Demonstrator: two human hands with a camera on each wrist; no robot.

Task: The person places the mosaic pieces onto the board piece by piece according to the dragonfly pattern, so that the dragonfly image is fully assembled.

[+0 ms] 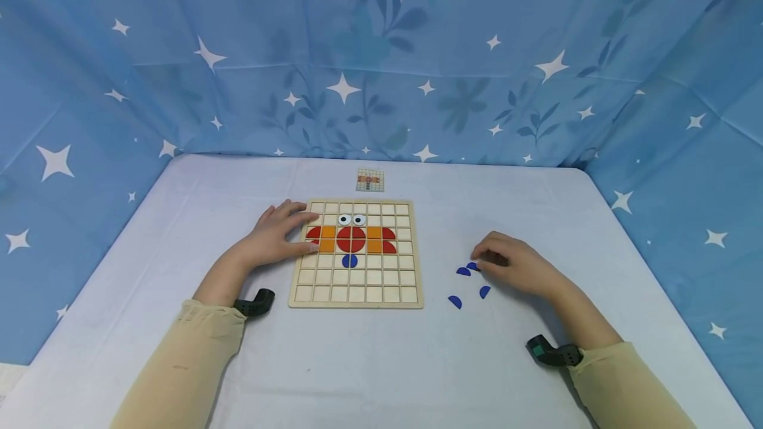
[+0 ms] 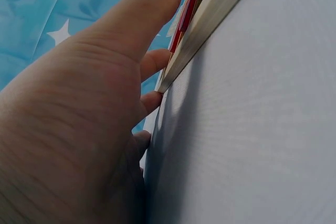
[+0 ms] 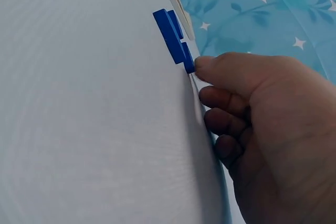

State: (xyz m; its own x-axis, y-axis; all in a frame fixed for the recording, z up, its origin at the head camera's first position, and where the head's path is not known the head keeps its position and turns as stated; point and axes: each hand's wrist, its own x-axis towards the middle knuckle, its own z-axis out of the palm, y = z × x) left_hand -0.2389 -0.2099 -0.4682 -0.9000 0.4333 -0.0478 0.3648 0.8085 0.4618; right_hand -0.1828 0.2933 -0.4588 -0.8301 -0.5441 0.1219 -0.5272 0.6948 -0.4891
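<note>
A wooden grid board point(image 1: 356, 304) lies flat on the table. On it sit eye pieces point(image 1: 359, 220), a red circle of quarter pieces point(image 1: 344, 234), orange squares point(image 1: 374, 245), red quarter pieces point(image 1: 389, 247) and a blue circle point(image 1: 350, 261). My left hand point(image 1: 271, 237) rests at the board's left edge with its fingers spread, the thumb reaching over the red pieces there. Right of the board, my right hand point(image 1: 515, 267) has its fingers curled and pinches the end of a blue half-circle piece point(image 1: 472, 266). Another blue half-circle piece point(image 1: 463, 271) lies right beside it.
Two more blue half-circles, one piece point(image 1: 455, 302) nearer the front and one piece point(image 1: 485, 292) below the right hand, lie on the white table point(image 1: 369, 363). Behind the board is a small pattern card point(image 1: 370, 180). A blue star-printed curtain point(image 1: 357, 51) surrounds the table.
</note>
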